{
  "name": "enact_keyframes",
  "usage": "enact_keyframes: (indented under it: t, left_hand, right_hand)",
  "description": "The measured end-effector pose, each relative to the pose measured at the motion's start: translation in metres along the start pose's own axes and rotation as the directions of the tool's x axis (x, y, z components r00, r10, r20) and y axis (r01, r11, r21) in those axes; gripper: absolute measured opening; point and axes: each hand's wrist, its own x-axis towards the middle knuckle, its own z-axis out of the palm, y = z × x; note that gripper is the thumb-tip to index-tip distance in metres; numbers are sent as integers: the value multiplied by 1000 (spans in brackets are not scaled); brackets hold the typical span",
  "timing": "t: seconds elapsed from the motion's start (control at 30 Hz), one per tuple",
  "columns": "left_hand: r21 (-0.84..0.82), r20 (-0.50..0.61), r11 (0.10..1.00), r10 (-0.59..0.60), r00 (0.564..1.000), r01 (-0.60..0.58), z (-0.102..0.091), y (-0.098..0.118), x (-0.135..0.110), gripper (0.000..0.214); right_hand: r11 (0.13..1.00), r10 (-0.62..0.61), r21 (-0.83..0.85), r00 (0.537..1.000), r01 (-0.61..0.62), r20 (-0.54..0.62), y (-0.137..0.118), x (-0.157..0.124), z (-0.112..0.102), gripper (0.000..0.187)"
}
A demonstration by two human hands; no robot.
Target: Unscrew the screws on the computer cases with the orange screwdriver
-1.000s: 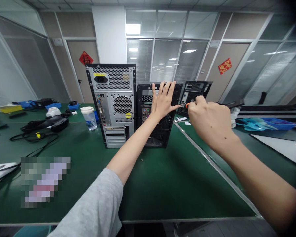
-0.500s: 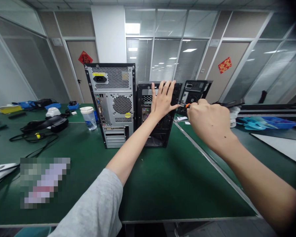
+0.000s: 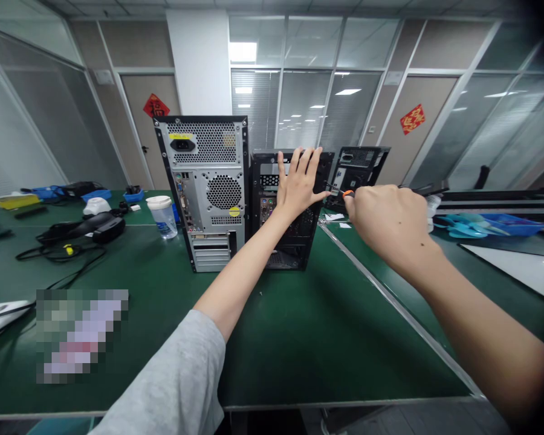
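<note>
My left hand (image 3: 298, 184) lies spread against the back of a black computer case (image 3: 294, 257), its fingertips near the top edge. My right hand (image 3: 383, 217) is closed around a screwdriver (image 3: 347, 193); an orange part of the handle and a thin shaft show. The shaft points left at the case's right edge, close to my left thumb. Whether the tip touches a screw is too small to tell. Left of this case stands a taller computer case (image 3: 215, 181), its silver back with fan grille and ports facing me.
Another black computer case (image 3: 356, 166) stands behind, to the right. A lidded plastic cup (image 3: 162, 216) is left of the tall case, with a black headset-like device (image 3: 104, 228) and cables farther left. A blue tray (image 3: 510, 225) sits at right. A pale strip (image 3: 390, 296) crosses the green table.
My right hand has shifted slightly to the right and turned a little around the screwdriver. My left hand and the computer cases hold their places.
</note>
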Motion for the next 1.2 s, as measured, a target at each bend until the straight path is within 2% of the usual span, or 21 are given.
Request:
enact_keyframes:
  t: [0.4,0.7,0.97,1.2]
  left_hand:
    - [2,-10,1000,2,1000,-2,1,-1,0,89]
    - [85,57,996,-2,998,-3,-5,1,0,91]
    - [46,-15,999,17,1000,-16,2,-2,0,88]
    - [76,20,997,9,1000,-10,1,-1,1,89]
  right_hand:
    - [989,108,92,992,-114,65,-2,0,8,41]
    - [968,146,186,981,-168,125,2,2,14,53]
    - [970,135,179,977,-165,166,-1,0,17,50]
    - [959,87,253,985,-124,151,6,3,28,44]
